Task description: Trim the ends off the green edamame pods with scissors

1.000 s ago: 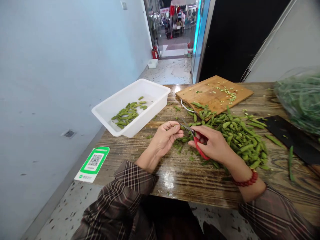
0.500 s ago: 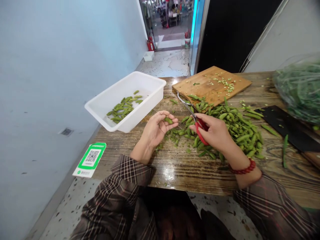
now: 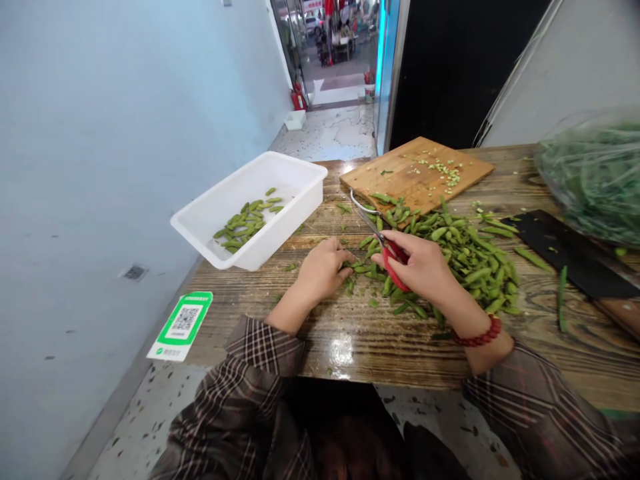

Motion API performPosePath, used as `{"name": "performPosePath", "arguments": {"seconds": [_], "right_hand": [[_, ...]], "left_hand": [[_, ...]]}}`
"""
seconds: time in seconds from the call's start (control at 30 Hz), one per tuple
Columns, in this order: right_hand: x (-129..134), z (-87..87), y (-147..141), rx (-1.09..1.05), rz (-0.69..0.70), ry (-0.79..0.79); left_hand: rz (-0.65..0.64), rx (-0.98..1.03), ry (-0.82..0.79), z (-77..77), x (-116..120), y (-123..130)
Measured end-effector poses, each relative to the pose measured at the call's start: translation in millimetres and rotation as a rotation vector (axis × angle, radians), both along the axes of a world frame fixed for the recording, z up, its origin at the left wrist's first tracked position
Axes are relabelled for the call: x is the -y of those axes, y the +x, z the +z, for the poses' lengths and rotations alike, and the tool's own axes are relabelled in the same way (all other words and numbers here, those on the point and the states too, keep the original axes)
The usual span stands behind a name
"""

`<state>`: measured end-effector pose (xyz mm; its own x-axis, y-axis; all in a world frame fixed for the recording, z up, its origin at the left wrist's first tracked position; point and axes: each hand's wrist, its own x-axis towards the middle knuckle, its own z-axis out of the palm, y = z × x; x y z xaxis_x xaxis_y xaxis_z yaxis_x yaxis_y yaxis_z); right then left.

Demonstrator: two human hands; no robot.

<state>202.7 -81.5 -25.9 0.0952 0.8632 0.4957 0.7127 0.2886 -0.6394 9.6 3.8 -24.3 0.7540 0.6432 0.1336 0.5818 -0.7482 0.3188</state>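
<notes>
My left hand (image 3: 323, 270) is turned palm down at the left edge of a heap of green edamame pods (image 3: 477, 267). Its fingers and thumb are closed together on a pod, mostly hidden by the fingers. Wrapped around the red handles of the scissors (image 3: 393, 263) is my right hand (image 3: 420, 263), resting over the near side of the heap. The scissor blades point up and left, away from me. To the left, a white plastic tub (image 3: 295, 230) holds a small group of edamame pods (image 3: 245, 223).
A wooden cutting board (image 3: 385, 177) scattered with pale green bits lies behind the heap. On the right are a black-bladed cleaver (image 3: 560, 253) and a plastic bag of greens (image 3: 595, 180). A green QR-code card (image 3: 185, 323) sits at the table's left edge, beside the wall.
My left hand has turned from palm up, with a pod at its fingers, to palm down against the heap's edge. My right hand still holds the scissors. The view has shifted slightly.
</notes>
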Motion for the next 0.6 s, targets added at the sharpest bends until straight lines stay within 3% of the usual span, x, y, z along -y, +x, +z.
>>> {"name": "performPosePath", "arguments": {"seconds": [0.13,0.33,0.43,0.6], "right_hand": [[-0.3,0.0,-0.1,-0.012,-0.009,-0.003],[-0.1,-2.4,1.5,-0.017,0.129,-0.070],[0.6,-2.7,1.1,0.011,0.192,-0.107],[1.1,-1.9,0.0,0.033,0.224,-0.128]], "left_hand": [[0.087,0.242,-0.104,0.4,-5.1,-1.6],[0.173,0.724,-0.529,7.6,-7.5,-4.1],[0.184,0.797,-0.619,10.0,-3.2,-2.5],[0.148,0.760,-0.635,12.9,4.4,1.6]]}}
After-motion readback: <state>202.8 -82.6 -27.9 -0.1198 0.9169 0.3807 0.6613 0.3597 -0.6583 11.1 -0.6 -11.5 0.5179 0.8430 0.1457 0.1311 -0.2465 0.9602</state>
